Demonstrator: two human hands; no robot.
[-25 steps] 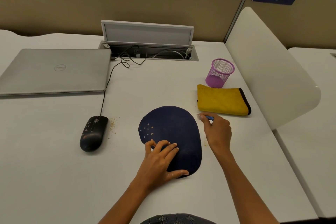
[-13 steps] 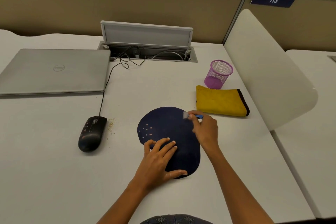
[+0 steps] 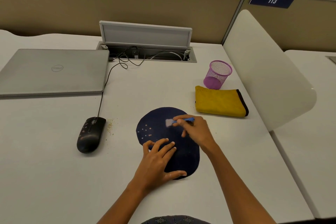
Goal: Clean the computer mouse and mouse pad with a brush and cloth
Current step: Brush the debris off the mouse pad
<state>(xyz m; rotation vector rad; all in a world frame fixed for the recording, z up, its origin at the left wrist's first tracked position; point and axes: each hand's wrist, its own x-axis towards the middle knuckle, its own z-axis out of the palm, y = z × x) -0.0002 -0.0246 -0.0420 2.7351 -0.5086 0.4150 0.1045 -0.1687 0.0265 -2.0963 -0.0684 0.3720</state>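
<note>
A dark blue mouse pad (image 3: 158,120) lies on the white desk, with small pale crumbs on its left part. My left hand (image 3: 160,162) rests flat on the pad's near left edge, fingers spread. My right hand (image 3: 195,132) pinches a small blue brush (image 3: 181,121), whose pale bristles touch the pad's upper middle. A black wired mouse (image 3: 90,134) sits left of the pad, with crumbs on the desk beside it. A folded yellow cloth (image 3: 220,102) lies to the upper right of the pad.
A closed grey laptop (image 3: 52,72) sits at the back left. A purple mesh cup (image 3: 217,74) stands behind the cloth. An open cable hatch (image 3: 145,34) is at the desk's back, and a white divider panel (image 3: 263,67) rises on the right.
My right hand has carried the brush leftward from the pad's right edge onto the pad's upper middle. My left hand stays on the pad.
</note>
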